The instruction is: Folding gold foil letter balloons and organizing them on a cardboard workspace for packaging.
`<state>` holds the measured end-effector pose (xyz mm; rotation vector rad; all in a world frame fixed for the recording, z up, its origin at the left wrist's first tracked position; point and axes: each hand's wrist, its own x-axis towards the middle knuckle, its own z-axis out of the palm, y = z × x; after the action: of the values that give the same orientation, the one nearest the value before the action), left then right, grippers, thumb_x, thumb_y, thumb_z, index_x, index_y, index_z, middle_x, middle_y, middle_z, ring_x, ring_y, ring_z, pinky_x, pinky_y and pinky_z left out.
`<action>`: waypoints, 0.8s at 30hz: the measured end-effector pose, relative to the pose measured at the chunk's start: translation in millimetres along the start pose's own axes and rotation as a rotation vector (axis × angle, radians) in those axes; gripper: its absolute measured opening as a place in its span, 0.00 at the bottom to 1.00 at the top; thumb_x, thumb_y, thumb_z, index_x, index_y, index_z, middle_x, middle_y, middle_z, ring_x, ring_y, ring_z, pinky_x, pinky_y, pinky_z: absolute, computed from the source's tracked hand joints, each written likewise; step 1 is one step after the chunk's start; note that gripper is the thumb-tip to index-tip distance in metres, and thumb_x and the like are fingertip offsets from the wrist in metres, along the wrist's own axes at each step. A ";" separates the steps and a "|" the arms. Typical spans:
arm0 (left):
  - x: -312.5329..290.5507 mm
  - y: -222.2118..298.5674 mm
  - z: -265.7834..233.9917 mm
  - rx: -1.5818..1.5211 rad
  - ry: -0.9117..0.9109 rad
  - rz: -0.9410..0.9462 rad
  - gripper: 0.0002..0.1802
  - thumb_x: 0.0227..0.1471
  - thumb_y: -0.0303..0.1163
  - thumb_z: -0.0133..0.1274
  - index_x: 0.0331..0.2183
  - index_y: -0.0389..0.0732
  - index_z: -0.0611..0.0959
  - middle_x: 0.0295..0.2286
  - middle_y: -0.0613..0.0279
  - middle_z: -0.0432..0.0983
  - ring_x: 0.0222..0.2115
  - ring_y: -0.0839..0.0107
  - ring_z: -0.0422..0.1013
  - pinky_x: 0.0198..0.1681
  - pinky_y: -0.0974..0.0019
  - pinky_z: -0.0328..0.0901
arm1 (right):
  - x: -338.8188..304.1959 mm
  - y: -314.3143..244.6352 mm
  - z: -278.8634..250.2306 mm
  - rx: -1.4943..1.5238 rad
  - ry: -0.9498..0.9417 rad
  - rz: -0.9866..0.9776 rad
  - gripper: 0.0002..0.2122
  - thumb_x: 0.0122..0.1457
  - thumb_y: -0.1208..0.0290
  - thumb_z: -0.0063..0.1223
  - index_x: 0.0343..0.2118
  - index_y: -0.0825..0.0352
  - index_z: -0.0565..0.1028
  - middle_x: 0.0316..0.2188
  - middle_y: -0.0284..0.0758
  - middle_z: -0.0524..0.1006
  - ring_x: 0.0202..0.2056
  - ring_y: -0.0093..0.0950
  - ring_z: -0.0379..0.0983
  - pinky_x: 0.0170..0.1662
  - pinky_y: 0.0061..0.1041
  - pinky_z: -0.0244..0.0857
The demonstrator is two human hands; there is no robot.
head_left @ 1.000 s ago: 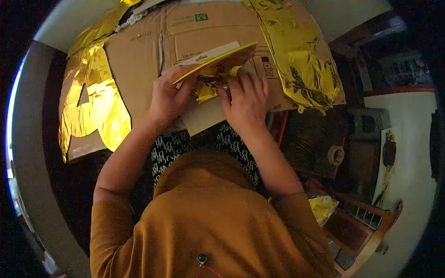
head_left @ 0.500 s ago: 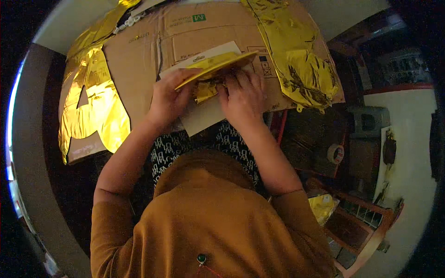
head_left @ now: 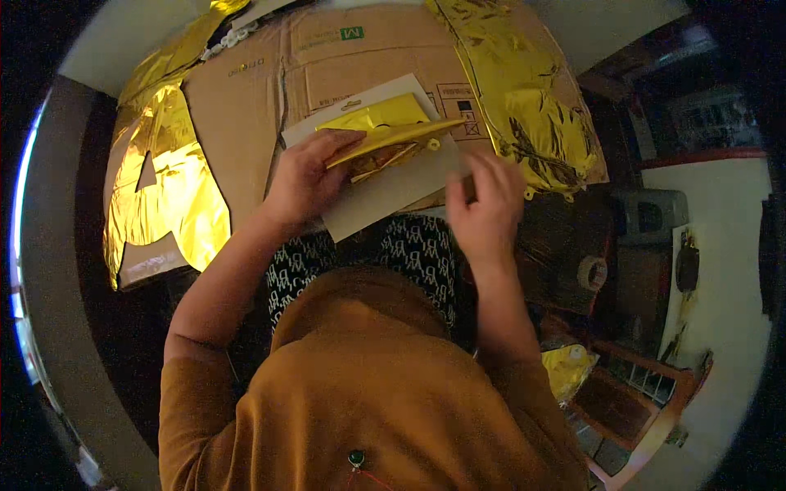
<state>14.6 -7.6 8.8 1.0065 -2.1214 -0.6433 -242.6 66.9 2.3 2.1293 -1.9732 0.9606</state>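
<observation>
One folded, shiny gold foil sheet (head_left: 399,136) tilts over a pale rectangular card (head_left: 385,196), clamped at one end in the left hand (head_left: 307,176); the right hand (head_left: 490,196), blurred, hangs apart, thumb and fingers separated. Held one-sidedly, the foil could spring open or crease. Two hands, one folded sheet, one card, one flat gold foil piece with a triangular hole (head_left: 176,176).
</observation>
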 end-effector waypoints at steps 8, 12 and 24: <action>-0.7 7.0 -1.3 0.020 -0.034 0.010 0.22 0.44 0.19 0.55 0.45 0.39 0.80 0.41 0.50 0.78 0.43 0.51 0.75 0.48 0.56 0.70 | 54.7 0.4 -12.7 0.029 0.035 -0.503 0.18 0.46 0.71 0.62 0.42 0.63 0.75 0.42 0.37 0.76 0.47 0.40 0.71 0.50 0.43 0.64; -1.2 2.9 1.3 -0.020 -0.050 0.090 0.20 0.48 0.23 0.62 0.46 0.36 0.80 0.41 0.49 0.79 0.45 0.51 0.75 0.50 0.58 0.70 | 67.0 13.7 6.8 0.097 0.047 -0.673 0.10 0.46 0.74 0.58 0.34 0.65 0.76 0.37 0.35 0.78 0.42 0.38 0.74 0.47 0.40 0.67; 1.6 -0.5 -15.8 0.029 -0.348 0.362 0.34 0.37 0.40 0.60 0.49 0.36 0.77 0.50 0.43 0.69 0.55 0.43 0.63 0.58 0.47 0.60 | 48.5 24.7 -11.8 0.098 -0.314 -0.672 0.14 0.46 0.78 0.57 0.39 0.69 0.77 0.45 0.43 0.77 0.48 0.39 0.73 0.54 0.39 0.65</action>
<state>26.1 -11.3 19.1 0.5257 -2.5385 -0.6406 -271.3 26.0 27.0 2.8395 -1.1334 0.6326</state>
